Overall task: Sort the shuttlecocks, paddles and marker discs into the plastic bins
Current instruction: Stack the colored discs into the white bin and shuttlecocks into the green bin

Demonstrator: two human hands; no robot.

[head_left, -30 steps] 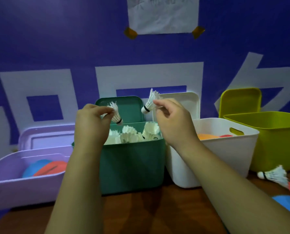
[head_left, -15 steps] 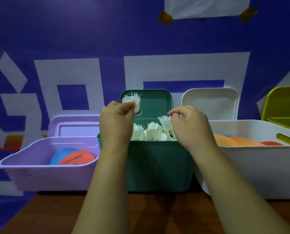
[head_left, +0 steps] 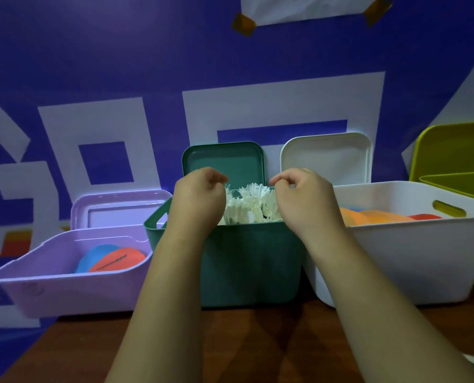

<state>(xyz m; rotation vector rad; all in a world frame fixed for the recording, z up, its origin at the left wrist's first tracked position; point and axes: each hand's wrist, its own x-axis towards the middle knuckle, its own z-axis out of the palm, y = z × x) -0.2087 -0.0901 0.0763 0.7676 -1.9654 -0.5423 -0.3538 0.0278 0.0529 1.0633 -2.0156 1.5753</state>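
Note:
Several white feather shuttlecocks point(head_left: 248, 207) stand packed in the dark green bin point(head_left: 247, 264) at the centre. My left hand point(head_left: 198, 199) hovers over the bin's left side, and my right hand point(head_left: 303, 201) over its right side. Both hands have loosely curled fingers, and I see nothing held in either. The right hand's knuckles sit close against the feathers. A red paddle point(head_left: 121, 258) and a blue one point(head_left: 96, 255) lie in the purple bin point(head_left: 64, 288) on the left. Orange and red marker discs point(head_left: 368, 217) lie in the white bin point(head_left: 396, 261) on the right.
Each bin's lid leans on the blue wall behind it: green lid point(head_left: 224, 161), white lid point(head_left: 327, 156), purple lid point(head_left: 119, 210). A yellow-green bin point(head_left: 457, 183) stands at the far right. The brown table point(head_left: 230, 344) runs in front of the bins.
Both hands came down over the green bin. The shuttlecocks they pinched a second ago are no longer in my fingers. The view shifted to centre on the green bin.

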